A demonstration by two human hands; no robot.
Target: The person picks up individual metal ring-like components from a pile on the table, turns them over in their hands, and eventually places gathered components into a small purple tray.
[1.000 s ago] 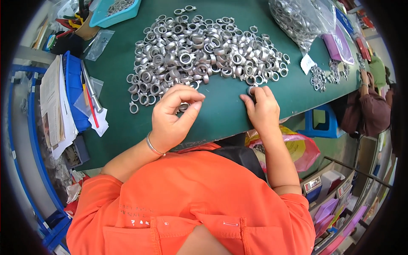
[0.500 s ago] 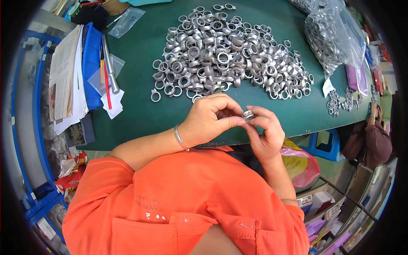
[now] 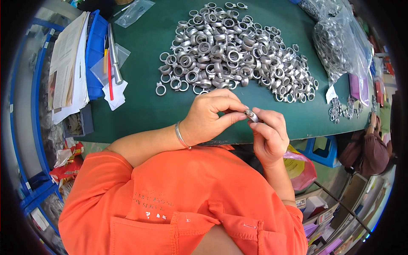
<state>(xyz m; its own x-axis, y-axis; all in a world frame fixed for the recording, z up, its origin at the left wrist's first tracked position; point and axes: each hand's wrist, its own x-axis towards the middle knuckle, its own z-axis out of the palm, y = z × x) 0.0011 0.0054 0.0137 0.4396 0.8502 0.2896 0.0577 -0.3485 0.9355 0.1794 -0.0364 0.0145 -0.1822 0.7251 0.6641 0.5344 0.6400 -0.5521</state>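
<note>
Rings in a grey metal heap (image 3: 231,53) spread over the green worktop (image 3: 136,72) just beyond the hands I am watching. One metal ring (image 3: 253,117) is up off the worktop, between the left hand (image 3: 212,114) and the right hand (image 3: 272,131). I see the left thumb and forefinger pinched together at its near edge, and the right fingers curled in to grip its other side; they hide part of it from me.

Left of the heap, papers (image 3: 68,63) lean by a blue tray (image 3: 95,55), with a metal rod (image 3: 114,55) and a red pen (image 3: 111,85) alongside. On my right, a clear bag (image 3: 333,46) packed with rings blocks that far corner, near a white scrap (image 3: 330,94), small metal parts (image 3: 335,111) and a purple container (image 3: 359,89). Past the edge stand a blue stool (image 3: 332,158) and a co-worker (image 3: 369,155).
</note>
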